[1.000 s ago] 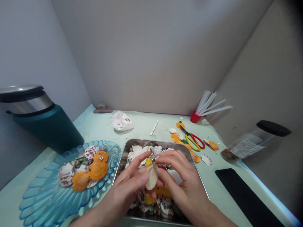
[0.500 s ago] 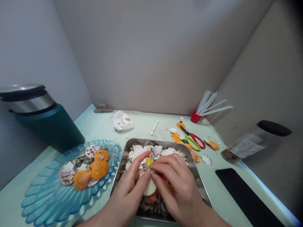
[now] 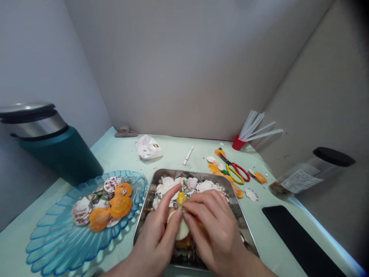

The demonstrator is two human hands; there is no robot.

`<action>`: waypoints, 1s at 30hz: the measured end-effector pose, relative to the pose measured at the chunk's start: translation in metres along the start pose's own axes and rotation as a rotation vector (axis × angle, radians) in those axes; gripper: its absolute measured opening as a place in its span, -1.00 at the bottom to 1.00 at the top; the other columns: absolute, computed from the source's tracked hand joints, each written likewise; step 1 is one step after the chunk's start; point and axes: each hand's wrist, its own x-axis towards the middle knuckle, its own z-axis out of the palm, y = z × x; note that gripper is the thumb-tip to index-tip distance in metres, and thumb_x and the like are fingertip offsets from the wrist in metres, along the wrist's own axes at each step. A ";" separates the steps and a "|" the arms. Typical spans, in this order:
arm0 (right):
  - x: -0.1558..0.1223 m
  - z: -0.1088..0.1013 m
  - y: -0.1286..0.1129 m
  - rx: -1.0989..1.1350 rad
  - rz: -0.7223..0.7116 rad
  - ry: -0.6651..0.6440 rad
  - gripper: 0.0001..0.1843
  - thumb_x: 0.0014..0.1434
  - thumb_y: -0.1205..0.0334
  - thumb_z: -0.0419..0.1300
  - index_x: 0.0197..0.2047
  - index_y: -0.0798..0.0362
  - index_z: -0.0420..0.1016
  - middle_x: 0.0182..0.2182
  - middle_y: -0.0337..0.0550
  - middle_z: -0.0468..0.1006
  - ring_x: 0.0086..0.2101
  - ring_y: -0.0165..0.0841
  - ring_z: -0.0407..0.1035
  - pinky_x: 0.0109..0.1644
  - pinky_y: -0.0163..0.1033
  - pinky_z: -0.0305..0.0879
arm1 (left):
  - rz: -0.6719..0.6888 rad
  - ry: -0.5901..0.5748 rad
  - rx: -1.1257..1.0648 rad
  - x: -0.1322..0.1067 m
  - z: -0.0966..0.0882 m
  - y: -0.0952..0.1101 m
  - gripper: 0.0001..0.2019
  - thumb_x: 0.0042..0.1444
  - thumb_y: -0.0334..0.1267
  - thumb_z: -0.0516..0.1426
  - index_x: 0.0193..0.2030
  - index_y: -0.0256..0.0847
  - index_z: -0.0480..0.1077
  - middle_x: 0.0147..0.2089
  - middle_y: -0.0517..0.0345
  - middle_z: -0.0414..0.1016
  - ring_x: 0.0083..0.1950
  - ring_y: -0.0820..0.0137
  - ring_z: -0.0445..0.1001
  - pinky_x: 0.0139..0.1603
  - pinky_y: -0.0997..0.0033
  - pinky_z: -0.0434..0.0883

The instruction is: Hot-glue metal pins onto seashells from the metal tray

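Both hands meet over a metal tray (image 3: 243, 227) full of mixed seashells. My left hand (image 3: 157, 238) and my right hand (image 3: 215, 231) pinch the same cream scallop shell (image 3: 182, 229) between thumbs and fingertips, its fan pointing down toward me. My left index finger stretches forward above the shells. Under the held shell lies a yellow shell (image 3: 181, 197) in the tray. To the left a blue glass shell-shaped dish (image 3: 57, 242) carries orange and red-patterned scallop shells (image 3: 120, 206).
A teal bin with a steel lid (image 3: 52, 144) stands at the left. Behind the tray are a crumpled wrapper (image 3: 147, 147), a small white stick (image 3: 188, 155), scissors (image 3: 235, 169) among loose shells, a red cup of white sticks (image 3: 238, 143), a lying jar (image 3: 305, 171) and a black phone (image 3: 300, 240).
Both hands drew closer to me and lower over the tray, keeping the cream shell pinched. The shell is more covered by my fingers now.
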 end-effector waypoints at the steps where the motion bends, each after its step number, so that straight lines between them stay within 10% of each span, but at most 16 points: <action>1: 0.000 -0.001 0.001 -0.007 0.016 -0.012 -0.82 0.12 0.49 0.12 -0.20 0.13 0.44 -0.29 -0.02 0.49 -0.28 -0.24 0.29 -0.17 -0.03 0.19 | -0.002 0.010 -0.025 0.001 0.000 0.001 -0.48 0.12 -0.17 0.09 0.23 -0.19 0.20 -0.45 0.15 0.46 -0.37 0.33 0.42 -0.26 0.39 0.38; 11: 0.004 -0.009 0.005 0.036 0.101 -0.017 -0.88 0.16 0.45 0.12 -0.26 0.08 0.43 -0.35 -0.09 0.47 -0.31 -0.26 0.29 -0.21 -0.10 0.19 | -0.019 0.070 -0.035 0.004 0.000 0.002 -0.56 0.16 -0.12 0.06 0.17 -0.18 0.23 -0.46 0.20 0.45 -0.41 0.40 0.41 -0.38 0.48 0.34; 17: 0.002 -0.009 0.006 0.093 0.186 -0.079 -0.86 0.19 0.41 0.07 -0.33 0.08 0.43 -0.45 -0.13 0.45 -0.39 -0.29 0.27 -0.27 -0.12 0.16 | -0.001 0.091 -0.074 0.004 -0.002 0.005 -0.60 0.10 -0.24 0.15 0.08 -0.09 0.20 -0.07 0.10 0.49 -0.03 0.36 0.44 0.02 0.40 0.31; 30: 0.005 -0.010 0.003 0.319 0.354 -0.115 -0.88 0.19 0.29 0.11 -0.36 0.07 0.44 -0.46 -0.20 0.46 -0.41 -0.37 0.33 -0.32 -0.25 0.23 | -0.092 0.089 -0.406 0.012 -0.004 0.010 -0.63 -0.01 -0.27 0.25 -0.07 -0.17 0.25 -0.39 0.23 0.50 -0.39 0.48 0.43 -0.36 0.53 0.36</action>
